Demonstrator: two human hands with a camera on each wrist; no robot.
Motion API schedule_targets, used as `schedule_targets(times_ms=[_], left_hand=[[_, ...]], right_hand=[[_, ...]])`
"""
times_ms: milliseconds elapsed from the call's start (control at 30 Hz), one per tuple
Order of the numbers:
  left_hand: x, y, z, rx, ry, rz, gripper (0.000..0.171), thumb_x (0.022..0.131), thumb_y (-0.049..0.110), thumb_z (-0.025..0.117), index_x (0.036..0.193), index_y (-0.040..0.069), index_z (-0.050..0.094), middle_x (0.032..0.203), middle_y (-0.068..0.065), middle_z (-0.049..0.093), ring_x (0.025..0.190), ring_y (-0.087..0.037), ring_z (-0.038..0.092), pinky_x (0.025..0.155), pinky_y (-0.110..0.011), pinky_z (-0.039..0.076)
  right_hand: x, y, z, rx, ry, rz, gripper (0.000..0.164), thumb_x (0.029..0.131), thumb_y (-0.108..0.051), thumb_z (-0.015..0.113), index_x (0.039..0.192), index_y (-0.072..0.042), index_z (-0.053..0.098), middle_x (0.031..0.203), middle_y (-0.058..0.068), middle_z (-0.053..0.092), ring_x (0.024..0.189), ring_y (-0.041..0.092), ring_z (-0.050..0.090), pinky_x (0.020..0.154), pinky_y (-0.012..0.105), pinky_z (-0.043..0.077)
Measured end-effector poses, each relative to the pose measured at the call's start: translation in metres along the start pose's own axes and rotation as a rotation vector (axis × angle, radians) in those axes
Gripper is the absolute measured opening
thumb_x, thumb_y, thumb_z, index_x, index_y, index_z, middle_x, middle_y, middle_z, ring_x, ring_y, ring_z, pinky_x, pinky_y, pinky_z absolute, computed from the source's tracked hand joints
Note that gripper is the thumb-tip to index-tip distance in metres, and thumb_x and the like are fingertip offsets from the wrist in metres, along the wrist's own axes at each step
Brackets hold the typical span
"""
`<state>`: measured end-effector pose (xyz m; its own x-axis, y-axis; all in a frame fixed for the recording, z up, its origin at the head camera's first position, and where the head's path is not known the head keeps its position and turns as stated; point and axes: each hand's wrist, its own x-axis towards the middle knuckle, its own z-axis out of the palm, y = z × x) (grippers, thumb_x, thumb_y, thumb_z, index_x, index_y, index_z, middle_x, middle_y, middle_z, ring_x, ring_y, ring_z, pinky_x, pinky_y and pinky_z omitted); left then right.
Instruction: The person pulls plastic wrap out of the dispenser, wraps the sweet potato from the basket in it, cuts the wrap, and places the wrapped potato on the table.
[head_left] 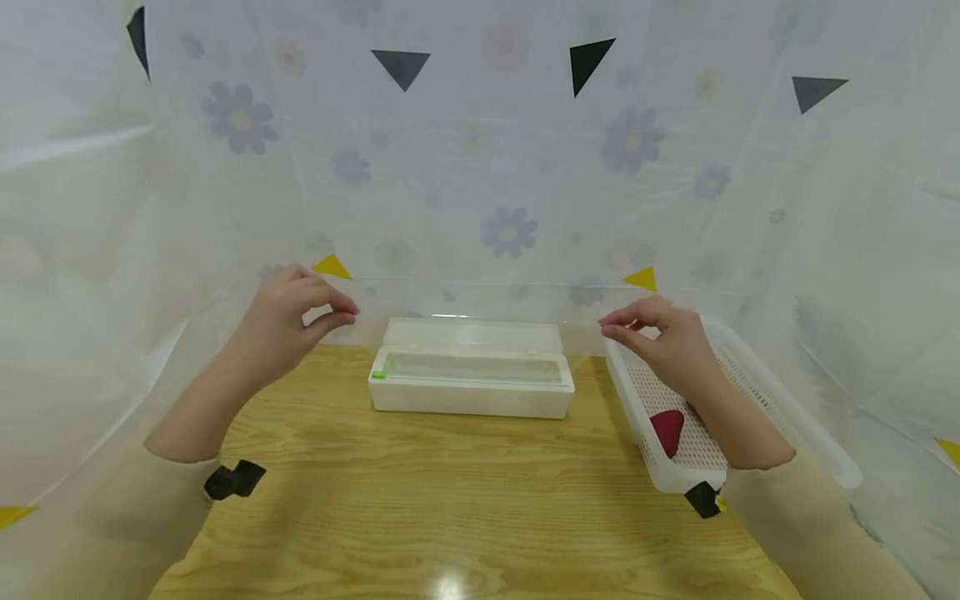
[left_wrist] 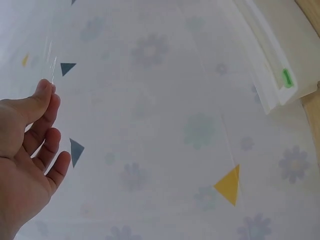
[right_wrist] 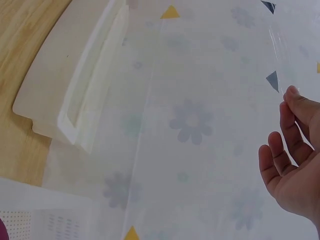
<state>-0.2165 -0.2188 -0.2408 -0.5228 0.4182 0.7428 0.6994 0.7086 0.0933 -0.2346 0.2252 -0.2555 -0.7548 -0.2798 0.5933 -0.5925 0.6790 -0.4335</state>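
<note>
Both hands are raised on either side of a long white box, which looks like a cling film dispenser (head_left: 472,398), its lid tipped back. Between thumb and index finger, my left hand (head_left: 288,321) pinches a thin clear sheet, apparently cling film (left_wrist: 53,70); the other fingers are loosely bent. The right hand (head_left: 667,337) pinches clear film (right_wrist: 281,55) the same way, above the basket's left side. Shiny creases show the film at the fingertips in both wrist views. Its full extent is too transparent to tell. A green slider (head_left: 378,374) sits at the box's left end.
A white perforated basket (head_left: 645,454) stands at the right, holding a dark red rounded object (head_left: 667,431); another is partly hidden by the right wrist. Flower-patterned sheeting (head_left: 480,167) with triangle stickers hangs behind the wooden table (head_left: 450,492) and at both sides.
</note>
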Motion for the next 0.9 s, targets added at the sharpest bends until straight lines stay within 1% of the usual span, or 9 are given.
schedule_targets(times_ms=[167,233,333,433,533,667,767,900], left_hand=[[-0.013,0.010,-0.004,-0.002,-0.016,0.012,0.019,0.071,0.001,0.078,0.085,0.013,0.073,0.079,0.004,0.066,0.080,-0.013,0.048,0.068,-0.026,0.036],[-0.017,0.013,-0.005,-0.001,-0.015,0.025,0.020,0.070,0.001,0.079,0.085,0.013,0.073,0.079,0.005,0.065,0.080,-0.012,0.048,0.067,-0.024,0.036],[-0.025,0.019,-0.007,-0.003,-0.020,0.027,0.022,0.069,0.001,0.079,0.086,0.014,0.072,0.078,0.007,0.065,0.079,-0.010,0.047,0.065,-0.022,0.036],[-0.033,0.021,-0.007,-0.020,-0.024,0.024,0.025,0.068,0.000,0.080,0.086,0.015,0.072,0.078,0.009,0.064,0.078,-0.008,0.046,0.064,-0.019,0.036],[-0.040,0.023,-0.008,-0.046,-0.022,0.036,0.027,0.065,-0.001,0.081,0.084,0.016,0.072,0.078,0.010,0.064,0.079,-0.006,0.046,0.065,-0.017,0.036],[-0.048,0.025,-0.009,-0.067,-0.032,0.050,0.029,0.064,-0.002,0.081,0.082,0.018,0.070,0.079,0.012,0.064,0.080,-0.005,0.045,0.066,-0.019,0.035],[-0.055,0.029,-0.009,-0.083,-0.049,0.038,0.030,0.065,-0.001,0.081,0.083,0.021,0.069,0.080,0.014,0.064,0.080,-0.005,0.045,0.066,-0.019,0.035],[-0.064,0.034,-0.008,-0.101,-0.063,0.008,0.033,0.065,0.000,0.081,0.083,0.025,0.069,0.081,0.018,0.063,0.082,-0.005,0.047,0.069,-0.017,0.033]], right_hand=[[-0.011,-0.003,-0.001,-0.021,-0.016,-0.032,0.011,0.086,-0.018,0.070,0.096,-0.017,0.073,0.091,-0.005,0.062,0.077,-0.001,0.053,0.067,0.018,0.041],[-0.016,-0.004,0.000,-0.026,-0.010,-0.060,0.012,0.084,-0.015,0.072,0.095,-0.018,0.073,0.090,-0.006,0.063,0.077,-0.001,0.053,0.067,0.018,0.041],[-0.024,-0.005,0.003,-0.020,0.001,-0.097,0.015,0.080,-0.011,0.074,0.094,-0.019,0.074,0.088,-0.006,0.065,0.076,-0.001,0.053,0.065,0.016,0.041],[-0.030,-0.006,0.005,-0.006,-0.001,-0.114,0.018,0.079,-0.009,0.075,0.094,-0.020,0.074,0.088,-0.008,0.065,0.076,0.000,0.053,0.063,0.015,0.040],[-0.037,-0.007,0.007,0.003,-0.003,-0.124,0.021,0.077,-0.008,0.077,0.092,-0.021,0.073,0.089,-0.009,0.065,0.078,0.000,0.054,0.064,0.015,0.042],[-0.046,-0.007,0.010,0.033,0.007,-0.147,0.025,0.072,-0.002,0.079,0.088,-0.021,0.073,0.086,-0.009,0.065,0.078,0.002,0.056,0.067,0.013,0.043],[-0.055,-0.007,0.011,0.068,-0.011,-0.150,0.027,0.072,-0.002,0.078,0.087,-0.023,0.072,0.086,-0.011,0.064,0.079,0.003,0.055,0.071,0.011,0.042],[-0.067,-0.008,0.012,0.113,-0.059,-0.127,0.026,0.074,-0.003,0.077,0.088,-0.025,0.070,0.087,-0.012,0.063,0.080,0.000,0.054,0.060,0.012,0.046]])
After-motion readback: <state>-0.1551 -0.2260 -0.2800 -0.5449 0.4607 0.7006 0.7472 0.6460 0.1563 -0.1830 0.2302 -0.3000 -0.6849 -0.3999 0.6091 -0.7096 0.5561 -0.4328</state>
